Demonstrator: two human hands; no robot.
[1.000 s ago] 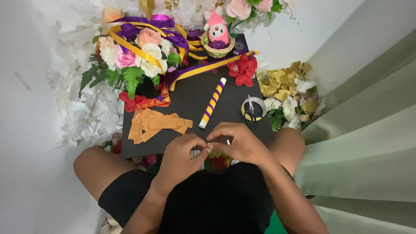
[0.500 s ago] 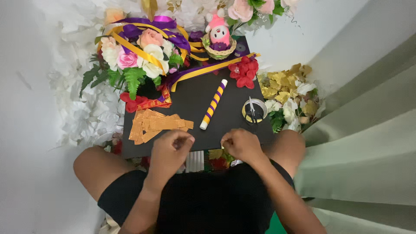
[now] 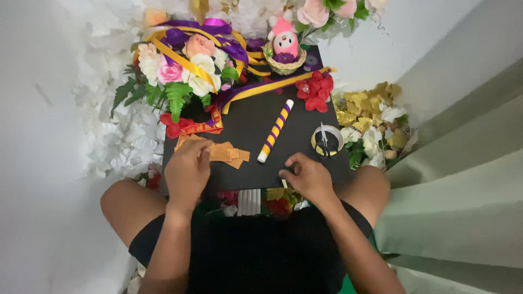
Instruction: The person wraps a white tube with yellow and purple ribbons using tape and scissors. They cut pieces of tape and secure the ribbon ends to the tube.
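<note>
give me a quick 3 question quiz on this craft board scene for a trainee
1. True or false: the left hand rests on the orange ribbon pieces.
2. Which thing lies nearest the right hand?
A. the pink doll in a basket
B. the purple and yellow striped stick
C. the pink and white flower bouquet
3. What lies on the tape roll at the right side of the black board?

Key
1. True: its fingers cover the left end of the pieces.
2. B: the stick's lower end lies just up and left of that hand.
3. A small pair of scissors, lying across the roll's hole.
</note>
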